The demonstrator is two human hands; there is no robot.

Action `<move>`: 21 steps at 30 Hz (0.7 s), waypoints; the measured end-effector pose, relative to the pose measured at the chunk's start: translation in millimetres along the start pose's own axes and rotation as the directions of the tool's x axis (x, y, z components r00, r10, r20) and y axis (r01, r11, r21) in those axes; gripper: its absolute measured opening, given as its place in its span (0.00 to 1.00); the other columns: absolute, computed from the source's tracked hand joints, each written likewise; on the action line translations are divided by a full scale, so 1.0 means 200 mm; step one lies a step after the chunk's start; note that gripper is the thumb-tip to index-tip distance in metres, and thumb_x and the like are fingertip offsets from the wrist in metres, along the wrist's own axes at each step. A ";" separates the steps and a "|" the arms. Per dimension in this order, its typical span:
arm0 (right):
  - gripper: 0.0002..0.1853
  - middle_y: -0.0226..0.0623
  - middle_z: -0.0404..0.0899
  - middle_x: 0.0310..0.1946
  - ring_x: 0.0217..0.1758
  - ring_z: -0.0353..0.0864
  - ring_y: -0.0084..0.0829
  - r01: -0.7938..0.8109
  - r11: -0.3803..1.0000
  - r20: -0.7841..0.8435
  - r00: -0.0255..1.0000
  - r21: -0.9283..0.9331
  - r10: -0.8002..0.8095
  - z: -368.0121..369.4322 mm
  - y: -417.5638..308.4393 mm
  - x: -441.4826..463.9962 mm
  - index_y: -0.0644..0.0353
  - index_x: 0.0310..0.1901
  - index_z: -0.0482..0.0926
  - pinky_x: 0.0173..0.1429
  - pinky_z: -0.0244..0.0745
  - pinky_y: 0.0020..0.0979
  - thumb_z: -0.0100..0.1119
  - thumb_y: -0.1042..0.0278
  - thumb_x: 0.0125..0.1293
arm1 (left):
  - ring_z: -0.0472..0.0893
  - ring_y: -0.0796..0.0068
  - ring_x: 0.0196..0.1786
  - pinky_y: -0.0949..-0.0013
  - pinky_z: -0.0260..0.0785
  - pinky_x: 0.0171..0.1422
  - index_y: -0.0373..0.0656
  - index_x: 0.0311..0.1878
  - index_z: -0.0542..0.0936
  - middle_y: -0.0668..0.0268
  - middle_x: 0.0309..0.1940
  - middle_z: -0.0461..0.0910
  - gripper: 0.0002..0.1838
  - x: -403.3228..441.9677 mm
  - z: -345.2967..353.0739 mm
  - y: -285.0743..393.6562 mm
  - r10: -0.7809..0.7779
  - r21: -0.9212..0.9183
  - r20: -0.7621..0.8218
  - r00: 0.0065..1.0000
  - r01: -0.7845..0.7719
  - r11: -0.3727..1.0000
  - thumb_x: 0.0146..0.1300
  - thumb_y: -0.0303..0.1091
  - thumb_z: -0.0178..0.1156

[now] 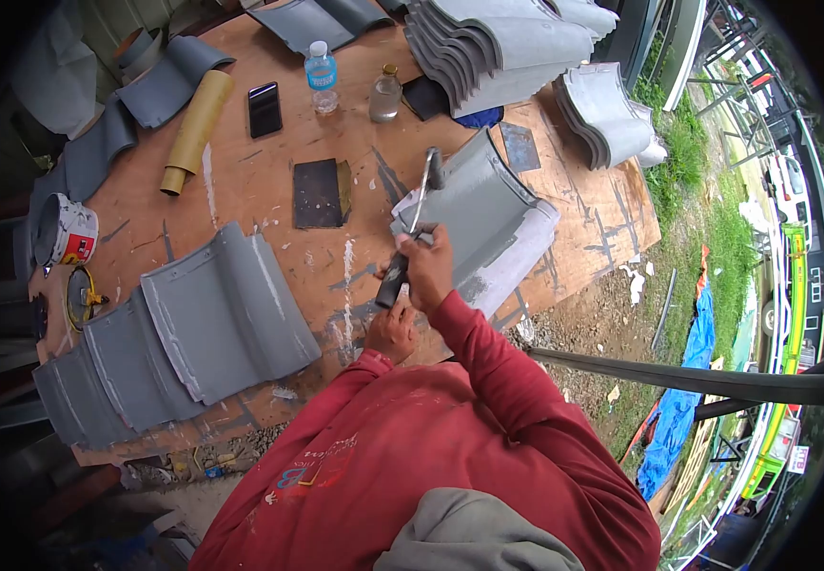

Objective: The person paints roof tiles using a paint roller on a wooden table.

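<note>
My right hand (430, 269) is closed around the black handle of a small paint roller (421, 197). The roller's grey head is over the left side of a curved roof tile (479, 205). Grey paint covers much of that tile, while its lower right edge is pale and bare-looking. Just below the handle's end is my left hand (392, 332), its fingers curled. Whether it grips the tile's near edge or anything else is hidden. Several grey roof tiles (217, 319) overlap in a row at the left.
On the plywood table (269, 200) are a water bottle (322, 76), a glass bottle (385, 93), a phone (264, 109), a cardboard tube (197, 133), a dark square sheet (317, 193) and a paint can (67, 231). Stacked tiles (498, 48) stand at the back right.
</note>
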State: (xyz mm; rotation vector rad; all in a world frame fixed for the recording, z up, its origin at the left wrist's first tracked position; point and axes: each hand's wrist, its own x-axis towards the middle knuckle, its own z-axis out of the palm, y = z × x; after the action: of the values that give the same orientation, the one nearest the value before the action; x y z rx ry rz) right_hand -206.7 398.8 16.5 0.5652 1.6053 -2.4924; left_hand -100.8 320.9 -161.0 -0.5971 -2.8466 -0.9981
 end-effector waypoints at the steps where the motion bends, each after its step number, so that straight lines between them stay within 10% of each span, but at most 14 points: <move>1: 0.17 0.43 0.74 0.31 0.24 0.83 0.38 0.002 1.000 0.000 1.000 -0.003 -0.002 0.01 0.09 -0.04 0.63 0.57 0.61 0.30 0.88 0.48 0.57 0.78 0.72 | 0.79 0.46 0.54 0.49 0.76 0.56 0.36 0.51 0.78 0.49 0.49 0.77 0.22 0.01 0.01 0.00 0.001 -0.003 -0.002 1.000 -0.001 1.000 0.53 0.34 0.63; 21: 0.20 0.41 0.75 0.31 0.26 0.82 0.34 0.124 0.992 -0.118 0.985 -0.021 -0.125 -0.10 0.11 0.06 0.65 0.62 0.61 0.36 0.91 0.45 0.57 0.77 0.74 | 0.80 0.49 0.47 0.48 0.77 0.48 0.38 0.47 0.81 0.53 0.46 0.76 0.17 0.02 -0.04 0.03 0.011 -0.004 -0.069 0.998 -0.011 1.000 0.55 0.34 0.61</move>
State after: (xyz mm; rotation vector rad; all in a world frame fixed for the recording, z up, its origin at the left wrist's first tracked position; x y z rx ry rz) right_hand -205.6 407.4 -14.3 0.6430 1.7505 -2.5790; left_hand -102.0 320.5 -150.2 -0.5669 -2.7790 -1.0030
